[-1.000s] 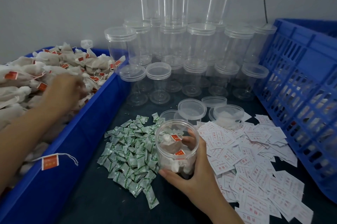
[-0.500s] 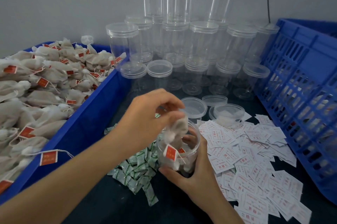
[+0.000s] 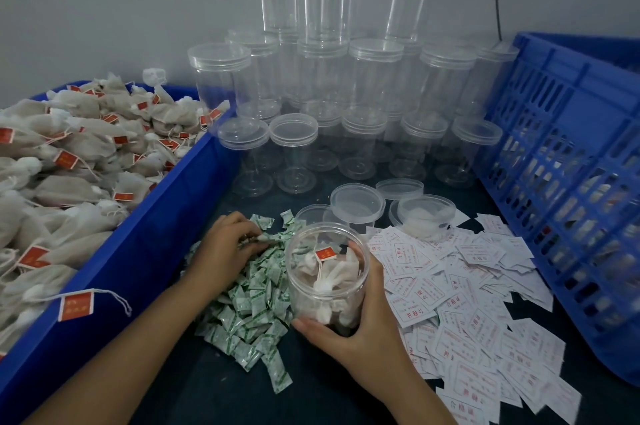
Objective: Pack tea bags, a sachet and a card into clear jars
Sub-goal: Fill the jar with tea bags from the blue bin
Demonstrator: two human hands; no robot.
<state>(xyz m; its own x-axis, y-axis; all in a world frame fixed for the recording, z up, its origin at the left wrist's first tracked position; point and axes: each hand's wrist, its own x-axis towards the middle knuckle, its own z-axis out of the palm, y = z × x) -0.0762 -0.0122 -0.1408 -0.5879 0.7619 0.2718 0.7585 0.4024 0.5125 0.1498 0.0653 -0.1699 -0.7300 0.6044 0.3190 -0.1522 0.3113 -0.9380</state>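
My right hand (image 3: 360,331) grips an open clear jar (image 3: 327,277) that stands on the dark table and holds several tea bags with red tags. My left hand (image 3: 227,249) lies on the pile of green-and-white sachets (image 3: 258,300) just left of the jar, and its fingertips pinch one sachet (image 3: 265,238). White cards with red print (image 3: 467,296) are spread out to the right of the jar. A blue bin (image 3: 145,248) heaped with tea bags (image 3: 69,161) fills the left side.
Stacked empty lidded clear jars (image 3: 346,106) stand at the back against the wall. Loose clear lids (image 3: 356,204) lie just behind the held jar. A blue slatted crate (image 3: 568,189) walls off the right side.
My left hand went from the tea-bag bin to the jar, dropped a tea bag in, then moved down onto the sachet pile. My right hand kept hold of the jar.
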